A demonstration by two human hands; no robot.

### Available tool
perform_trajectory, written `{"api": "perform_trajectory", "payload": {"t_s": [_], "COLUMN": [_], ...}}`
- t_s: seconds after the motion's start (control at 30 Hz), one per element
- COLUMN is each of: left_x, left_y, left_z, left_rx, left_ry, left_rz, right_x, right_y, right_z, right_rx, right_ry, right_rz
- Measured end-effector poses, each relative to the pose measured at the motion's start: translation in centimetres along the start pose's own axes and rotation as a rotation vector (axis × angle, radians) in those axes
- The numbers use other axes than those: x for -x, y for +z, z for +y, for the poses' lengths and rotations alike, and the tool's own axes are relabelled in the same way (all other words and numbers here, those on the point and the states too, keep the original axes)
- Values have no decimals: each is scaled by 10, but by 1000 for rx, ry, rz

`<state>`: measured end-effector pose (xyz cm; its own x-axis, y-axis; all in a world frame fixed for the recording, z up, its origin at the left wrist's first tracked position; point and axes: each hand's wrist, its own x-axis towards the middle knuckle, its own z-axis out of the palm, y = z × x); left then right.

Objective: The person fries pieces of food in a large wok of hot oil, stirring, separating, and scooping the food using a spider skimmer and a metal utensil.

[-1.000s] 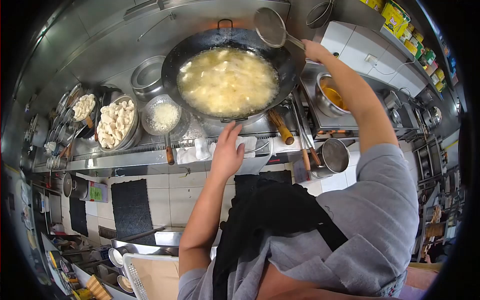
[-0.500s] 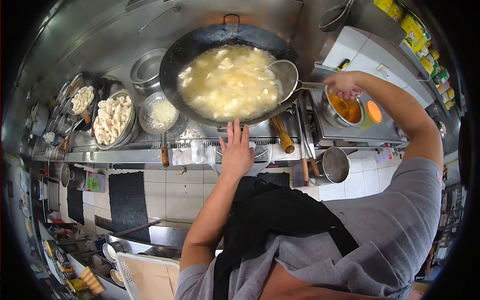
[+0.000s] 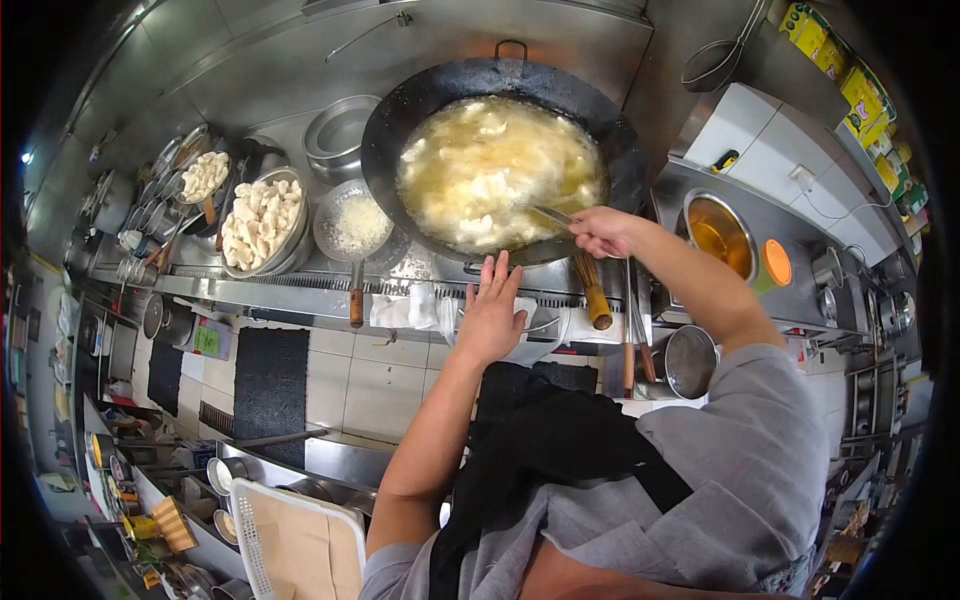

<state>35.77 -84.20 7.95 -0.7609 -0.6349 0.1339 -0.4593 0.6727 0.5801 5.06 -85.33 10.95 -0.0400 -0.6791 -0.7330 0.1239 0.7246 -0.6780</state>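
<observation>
A big black wok [image 3: 400, 105] holds bubbling oil with pale pieces [image 3: 485, 225] frying in it. My right hand [image 3: 605, 232] grips the handle of a strainer [image 3: 550, 214] at the wok's right front; the strainer's head is sunk in the oil and hidden by foam. My left hand [image 3: 493, 312] has its fingers spread, tips at the wok's front rim by the small loop handle. I cannot tell if they touch it. Under that hand lies a white cloth [image 3: 425, 308] on the stove's front edge.
To the left stand a bowl of pale raw pieces [image 3: 262, 222] and a skimmer with white crumbs [image 3: 358, 224]. A bamboo brush [image 3: 594, 298] lies right of the wok. Farther right are a pot of orange oil [image 3: 722, 238] and an orange-lidded container [image 3: 777, 263].
My right hand has moved left from over the oil pot to the wok, pushing the strainer's head from the right rim down into the oil. My left hand stays at the front rim.
</observation>
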Motion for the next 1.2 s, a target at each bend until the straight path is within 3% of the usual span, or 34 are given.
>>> {"api": "perform_trajectory", "payload": {"t_s": [0.13, 0.37, 0.5, 0.63, 0.77, 0.83, 0.97, 1.03, 1.07, 1.2], "left_x": [1, 3, 2, 3, 4, 5, 5, 1, 5, 7], "left_y": [-1, 3, 2, 3, -1, 2, 2, 2, 3, 2], "left_z": [4, 9, 11, 7, 12, 9, 6, 8, 6, 6], "left_rx": [-31, -76, -100, -103, -95, -112, -113, -102, -94, -98], "left_ry": [-9, -29, -49, -25, -43, -37, -22, -15, -19, 0], "left_rz": [-19, -5, -18, -4, -29, -6, -4, 6, 9, -6], "right_x": [-51, -134, -118, -78, -38, -32, -28, -7, -6, 2], "right_y": [26, 49, 72, 61, 58, 72, 19, 59, 52, 30], "right_z": [-13, -37, -57, -51, -28, -14, -12, -2, 6, -4], "right_rx": [-83, -319, -606, -372, -401, -222, -323, -248, -302, -343], "right_ry": [-94, -290, -441, -494, -516, -510, -561, -527, -660, -563], "right_rz": [51, -66, -66, 112, 237, 332, 267, 408, 404, 346]}}
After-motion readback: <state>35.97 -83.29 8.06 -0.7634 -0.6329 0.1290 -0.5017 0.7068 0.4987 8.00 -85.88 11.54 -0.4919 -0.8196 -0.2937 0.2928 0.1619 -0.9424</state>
